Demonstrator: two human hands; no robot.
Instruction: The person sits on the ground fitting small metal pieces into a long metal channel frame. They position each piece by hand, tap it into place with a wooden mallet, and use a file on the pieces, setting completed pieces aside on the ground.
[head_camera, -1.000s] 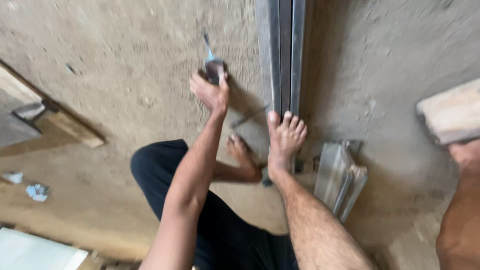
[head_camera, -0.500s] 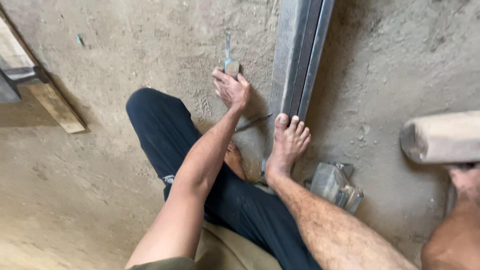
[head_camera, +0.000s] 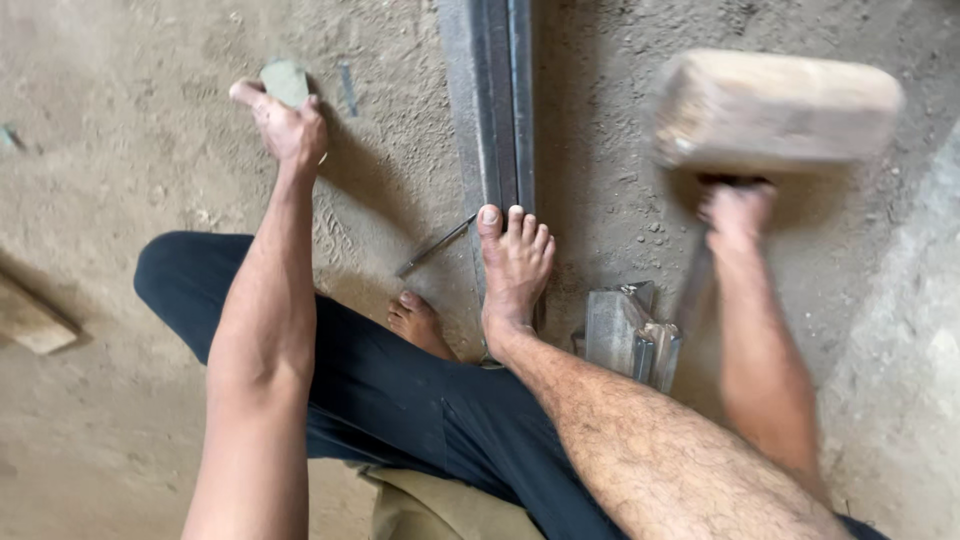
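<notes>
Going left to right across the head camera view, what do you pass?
Wood block → left hand gripping a small grey tool → thin rod on the floor → long metal channel with a bare foot on it → short metal pieces → right hand holding the wooden mallet.

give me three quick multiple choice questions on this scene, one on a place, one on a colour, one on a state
1. Where does the bare foot rest?
A. on the long metal bars
B. on the wooden block
C. on the mallet

2. What colour is the trouser leg?
A. white
B. dark navy
C. red

3. How is the wooden mallet held?
A. lying on the floor
B. raised in the right hand
C. tucked under the left arm

Answers: 1 A, the toes lie over the metal bars. 2 B, the cloth is dark blue-black. 3 B, the right hand grips its handle, the head up and blurred.
</notes>
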